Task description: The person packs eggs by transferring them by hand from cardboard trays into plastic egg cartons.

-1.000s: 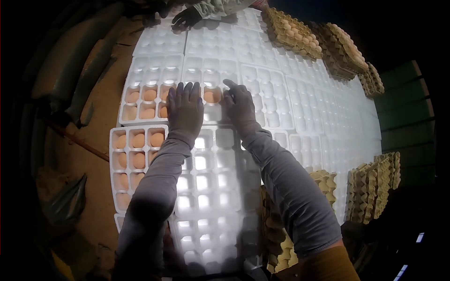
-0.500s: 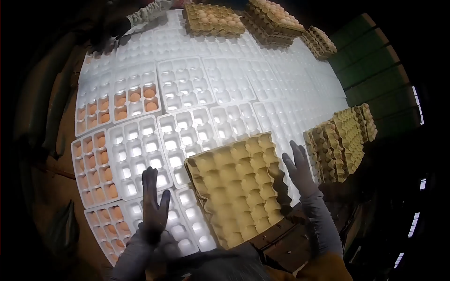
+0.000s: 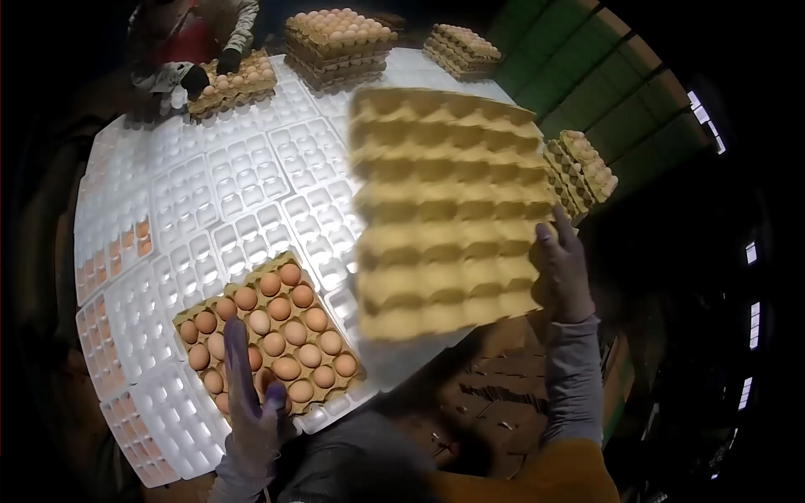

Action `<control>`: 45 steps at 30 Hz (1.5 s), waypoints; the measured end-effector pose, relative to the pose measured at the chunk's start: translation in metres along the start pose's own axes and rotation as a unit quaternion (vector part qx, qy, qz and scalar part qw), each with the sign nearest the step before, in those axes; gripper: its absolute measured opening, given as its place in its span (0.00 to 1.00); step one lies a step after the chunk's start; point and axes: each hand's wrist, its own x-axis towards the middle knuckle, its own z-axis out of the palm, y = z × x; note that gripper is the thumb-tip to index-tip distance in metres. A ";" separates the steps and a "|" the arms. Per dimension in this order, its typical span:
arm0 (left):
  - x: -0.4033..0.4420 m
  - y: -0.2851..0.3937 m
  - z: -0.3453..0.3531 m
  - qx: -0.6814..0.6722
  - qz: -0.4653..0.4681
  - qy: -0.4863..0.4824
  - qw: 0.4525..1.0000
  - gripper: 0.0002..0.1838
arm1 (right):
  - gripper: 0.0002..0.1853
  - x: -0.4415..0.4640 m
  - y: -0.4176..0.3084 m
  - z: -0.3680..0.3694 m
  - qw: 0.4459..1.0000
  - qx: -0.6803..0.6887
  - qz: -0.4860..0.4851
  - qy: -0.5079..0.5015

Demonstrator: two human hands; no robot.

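Gripped at its right edge, an egg-free cardboard tray [image 3: 444, 218] is held up by my right hand [image 3: 566, 268]; it looks slightly blurred. Below and to the left, a cardboard tray full of brown eggs [image 3: 285, 335] rests on the white foam trays [image 3: 251, 180]. My left hand [image 3: 251, 394] is over the near side of that full tray, fingers extended and thumb apart, with nothing gripped. Some foam trays at the left [image 3: 117, 251] have brown eggs in part of their cups.
Across the table, a person's gloved hands [image 3: 211, 71] are at another egg tray [image 3: 247, 80]. Stacked egg trays stand at the back [image 3: 335, 42], farther right [image 3: 461, 50] and at the right edge [image 3: 583, 172]. A green slatted surface [image 3: 604, 75] lies beyond.
The upper cardboard tray has been lifted and shifted up and right in my right hand, uncovering the egg-filled tray. My left hand has moved over the eggs. The view has swung right.
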 end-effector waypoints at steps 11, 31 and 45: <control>-0.008 -0.100 -0.045 0.078 -0.097 0.139 0.982 0.30 | 0.26 0.182 0.069 -0.184 0.980 -0.159 0.098 -0.073; 0.062 -0.174 -0.130 0.417 -0.010 -0.023 0.909 0.24 | 0.14 -0.063 -0.041 0.400 0.804 -0.039 -0.425 -0.413; 0.042 -0.186 -0.160 -0.313 -0.188 0.111 0.924 0.16 | 0.21 -0.080 -0.086 0.477 0.695 -0.290 -0.350 -0.557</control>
